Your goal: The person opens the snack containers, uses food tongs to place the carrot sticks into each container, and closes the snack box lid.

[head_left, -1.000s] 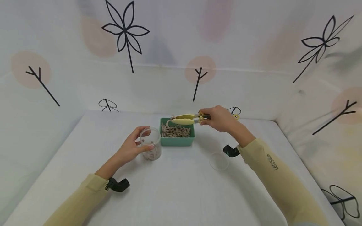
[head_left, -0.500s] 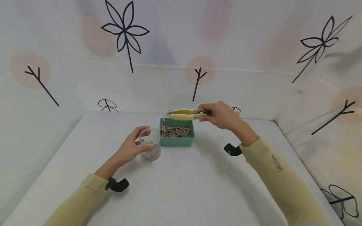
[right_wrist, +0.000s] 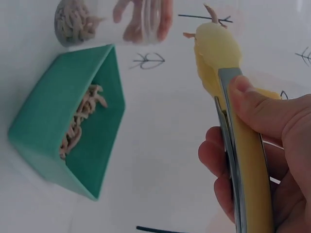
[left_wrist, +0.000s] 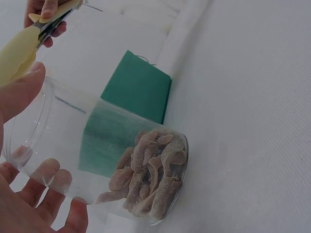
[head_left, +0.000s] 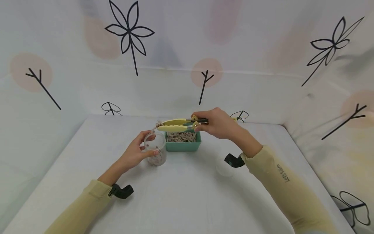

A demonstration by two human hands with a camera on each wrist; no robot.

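My left hand (head_left: 138, 150) grips a clear plastic jar (left_wrist: 73, 121) around its upper part. Several greyish-brown twisted strips (left_wrist: 150, 174) lie at the jar's bottom. In my right hand (head_left: 217, 123) is a pair of yellow tongs (head_left: 176, 125) with metal shafts, squeezed together. Strips poke out from the tongs' tips (right_wrist: 216, 41), close over the jar's mouth in the head view. A green rectangular box (head_left: 183, 147), holding many more of the same strips (right_wrist: 80, 121), stands just right of the jar, partly behind the tongs.
A clear round lid (head_left: 224, 168) lies on the white-covered table (head_left: 187, 198), right of centre and below my right wrist. Behind the table hangs a pale cloth (head_left: 166, 87) with plant drawings; it also borders the right side.
My right hand first lifted the tongs with strips up from the green box, then carried them left to the jar's mouth. The left hand and jar stayed in place.
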